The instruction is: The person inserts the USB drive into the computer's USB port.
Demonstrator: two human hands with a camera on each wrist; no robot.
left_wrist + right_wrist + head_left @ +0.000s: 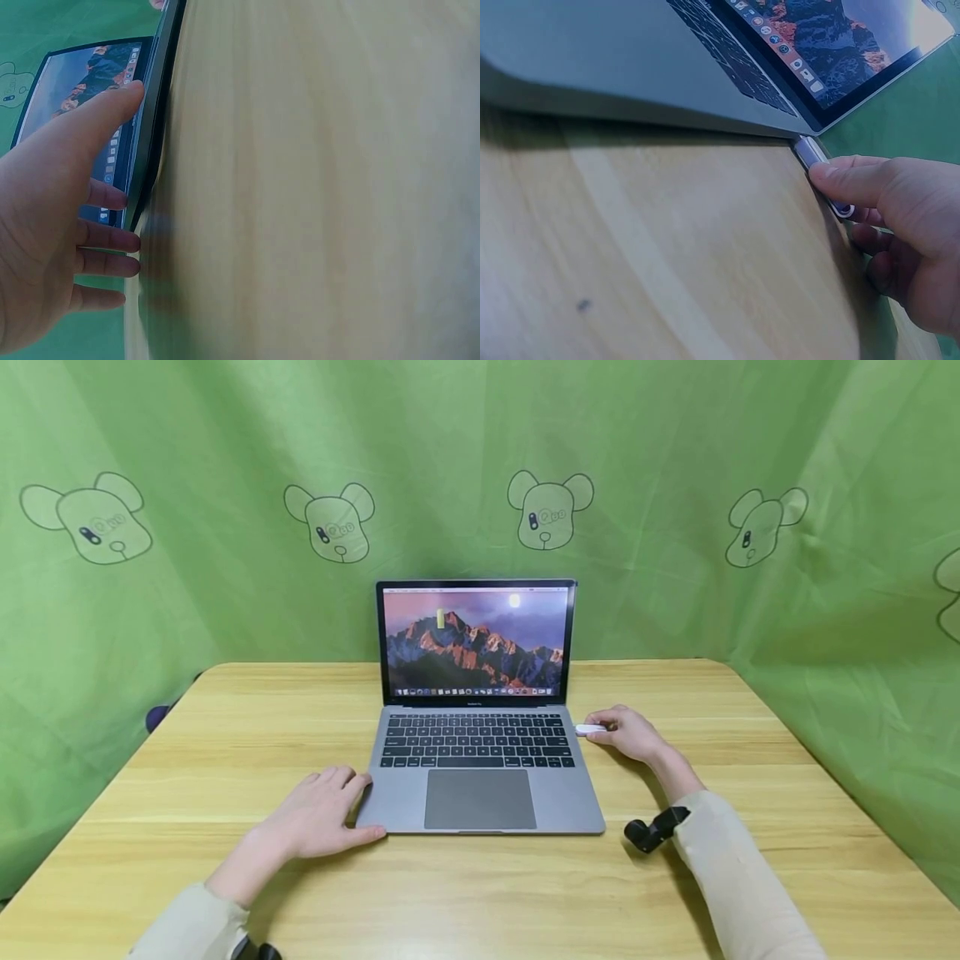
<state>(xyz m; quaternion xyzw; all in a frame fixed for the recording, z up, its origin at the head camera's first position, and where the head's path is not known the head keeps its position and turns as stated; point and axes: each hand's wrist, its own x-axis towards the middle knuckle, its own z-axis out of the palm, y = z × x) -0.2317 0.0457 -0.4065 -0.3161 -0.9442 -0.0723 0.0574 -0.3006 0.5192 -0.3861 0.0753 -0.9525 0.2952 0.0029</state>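
Observation:
An open grey laptop [405, 797] with its screen lit stands in the middle of the table. My right hand [628, 732] pinches a slim white-silver USB flash drive [588, 729] at the laptop's right side, near the hinge. In the right wrist view, thumb and index finger hold the drive [808, 152] along its length, its far end right at the laptop's side edge. My left hand [315, 814] rests at the front left corner of the laptop, thumb along the front edge and index finger at the left side. Its other fingers [109, 236] are nearly straight.
The wooden table [225, 735] carries the laptop. A green curtain [442, 427] with bear-head outlines hangs behind and along both sides. Black wrist cameras [655, 828] are strapped over the sleeves. A dark purple object [156, 718] shows beyond the table's left edge.

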